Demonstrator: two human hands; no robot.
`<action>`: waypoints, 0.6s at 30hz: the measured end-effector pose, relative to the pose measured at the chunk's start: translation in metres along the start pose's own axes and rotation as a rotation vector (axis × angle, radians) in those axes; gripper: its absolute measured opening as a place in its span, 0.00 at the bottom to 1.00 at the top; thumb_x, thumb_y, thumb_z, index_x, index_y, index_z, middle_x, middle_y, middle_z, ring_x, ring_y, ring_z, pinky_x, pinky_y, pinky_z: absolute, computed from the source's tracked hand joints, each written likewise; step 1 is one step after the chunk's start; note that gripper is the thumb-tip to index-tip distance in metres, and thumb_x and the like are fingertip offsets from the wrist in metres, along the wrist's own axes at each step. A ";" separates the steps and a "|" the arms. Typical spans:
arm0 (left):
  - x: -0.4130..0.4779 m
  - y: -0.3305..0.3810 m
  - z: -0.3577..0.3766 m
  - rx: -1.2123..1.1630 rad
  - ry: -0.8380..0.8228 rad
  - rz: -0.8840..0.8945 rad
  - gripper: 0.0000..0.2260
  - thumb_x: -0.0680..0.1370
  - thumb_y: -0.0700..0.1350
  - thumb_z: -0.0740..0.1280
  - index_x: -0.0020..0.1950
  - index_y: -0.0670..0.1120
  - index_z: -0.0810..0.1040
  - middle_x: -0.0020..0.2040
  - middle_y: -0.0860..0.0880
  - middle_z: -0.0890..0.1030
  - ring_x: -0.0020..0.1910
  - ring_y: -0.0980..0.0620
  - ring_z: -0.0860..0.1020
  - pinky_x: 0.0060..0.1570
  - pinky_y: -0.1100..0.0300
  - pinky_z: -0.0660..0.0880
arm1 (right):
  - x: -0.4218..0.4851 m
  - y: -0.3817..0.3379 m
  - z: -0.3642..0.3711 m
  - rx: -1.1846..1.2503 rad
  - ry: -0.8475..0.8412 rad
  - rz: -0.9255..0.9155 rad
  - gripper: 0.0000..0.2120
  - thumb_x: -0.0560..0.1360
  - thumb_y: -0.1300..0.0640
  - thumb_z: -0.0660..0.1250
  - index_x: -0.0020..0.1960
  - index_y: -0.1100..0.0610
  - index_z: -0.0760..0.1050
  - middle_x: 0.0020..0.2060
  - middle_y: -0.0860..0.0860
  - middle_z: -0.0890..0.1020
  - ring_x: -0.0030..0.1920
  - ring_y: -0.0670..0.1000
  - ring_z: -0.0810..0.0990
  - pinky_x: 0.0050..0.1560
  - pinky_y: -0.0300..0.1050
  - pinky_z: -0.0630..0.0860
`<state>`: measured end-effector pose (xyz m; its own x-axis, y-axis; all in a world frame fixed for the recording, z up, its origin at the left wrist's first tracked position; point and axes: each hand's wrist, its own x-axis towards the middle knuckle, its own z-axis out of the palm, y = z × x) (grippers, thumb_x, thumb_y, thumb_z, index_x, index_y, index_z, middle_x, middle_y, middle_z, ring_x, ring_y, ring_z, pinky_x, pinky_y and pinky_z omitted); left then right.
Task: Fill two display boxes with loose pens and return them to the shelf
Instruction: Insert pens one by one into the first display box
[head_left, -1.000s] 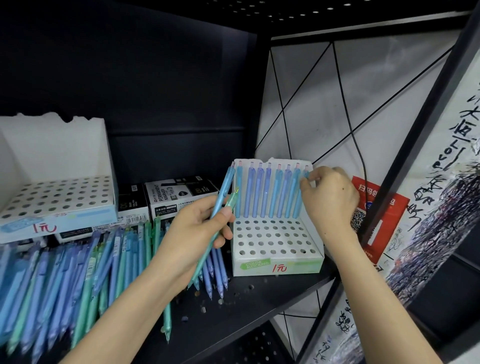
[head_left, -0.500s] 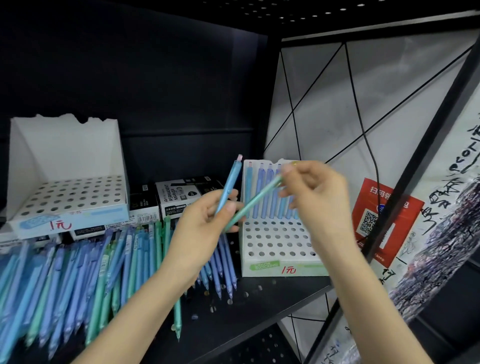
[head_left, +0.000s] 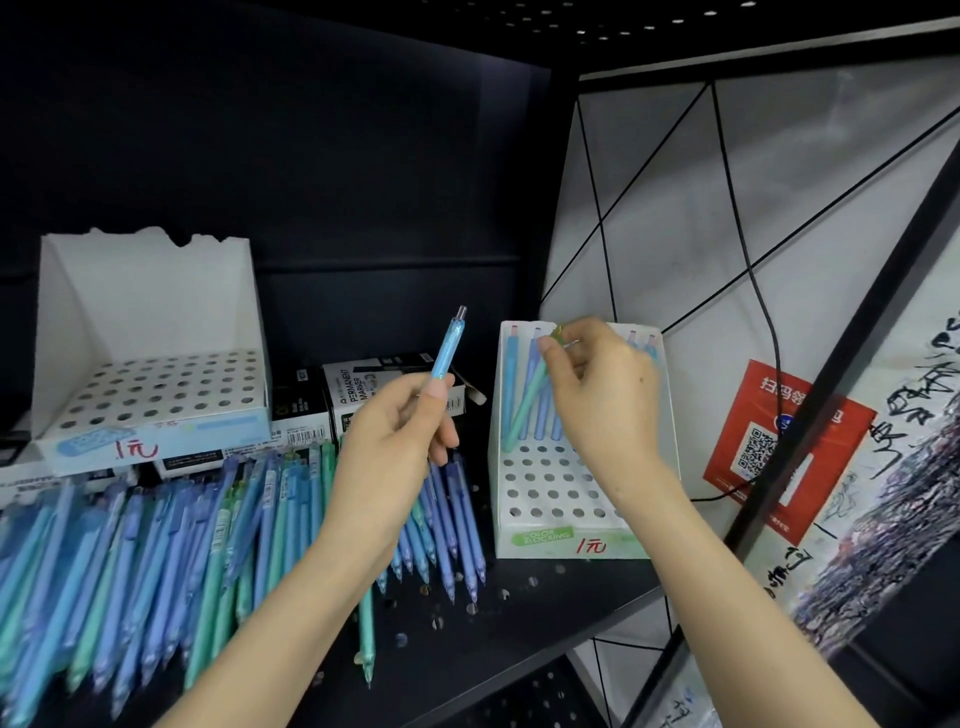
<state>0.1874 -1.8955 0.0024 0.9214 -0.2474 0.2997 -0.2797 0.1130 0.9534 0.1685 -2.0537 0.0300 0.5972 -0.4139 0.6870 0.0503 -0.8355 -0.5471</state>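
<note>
Two white perforated display boxes stand on the black shelf. The right box (head_left: 558, 535) has a back row of blue pens standing in its holes. My right hand (head_left: 602, 400) pinches a green pen (head_left: 527, 405) by its top, its tip down at the left end of the box's holes. My left hand (head_left: 395, 441) holds a light blue pen (head_left: 448, 345) upright, left of that box. The left box (head_left: 156, 395) holds no pens. A pile of loose blue and green pens (head_left: 171, 545) lies on the shelf in front of it.
Black-and-white marker cartons (head_left: 363, 395) stand behind the pile, between the boxes. The shelf's front edge (head_left: 545, 644) runs diagonally below my arms. A black frame post (head_left: 831, 374) and a red QR sticker (head_left: 779, 441) are to the right.
My right hand took the green pen from my left hand and carried it to the right box. My left hand now holds only the blue pen.
</note>
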 end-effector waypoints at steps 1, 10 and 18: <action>0.000 0.000 0.000 0.005 -0.002 0.005 0.07 0.79 0.49 0.59 0.50 0.52 0.77 0.31 0.54 0.76 0.29 0.59 0.72 0.30 0.68 0.67 | 0.000 0.000 0.002 -0.004 -0.009 -0.003 0.09 0.77 0.54 0.63 0.47 0.60 0.76 0.26 0.46 0.75 0.29 0.50 0.74 0.34 0.44 0.70; -0.001 -0.002 0.003 0.061 -0.085 0.045 0.06 0.78 0.48 0.62 0.45 0.50 0.77 0.31 0.55 0.76 0.32 0.58 0.73 0.34 0.66 0.67 | 0.007 0.001 0.012 0.005 -0.153 0.069 0.09 0.75 0.53 0.66 0.49 0.58 0.78 0.30 0.44 0.74 0.32 0.45 0.72 0.34 0.39 0.66; -0.001 -0.004 0.003 0.046 -0.103 0.070 0.05 0.77 0.47 0.64 0.45 0.51 0.78 0.31 0.57 0.76 0.33 0.61 0.74 0.33 0.71 0.70 | -0.009 -0.011 -0.002 -0.004 -0.043 0.014 0.13 0.78 0.49 0.61 0.56 0.53 0.78 0.36 0.44 0.81 0.37 0.46 0.79 0.40 0.43 0.74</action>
<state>0.1870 -1.8988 -0.0011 0.8673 -0.3381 0.3653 -0.3566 0.0901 0.9299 0.1609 -2.0412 0.0307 0.6314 -0.4102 0.6581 0.0382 -0.8312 -0.5547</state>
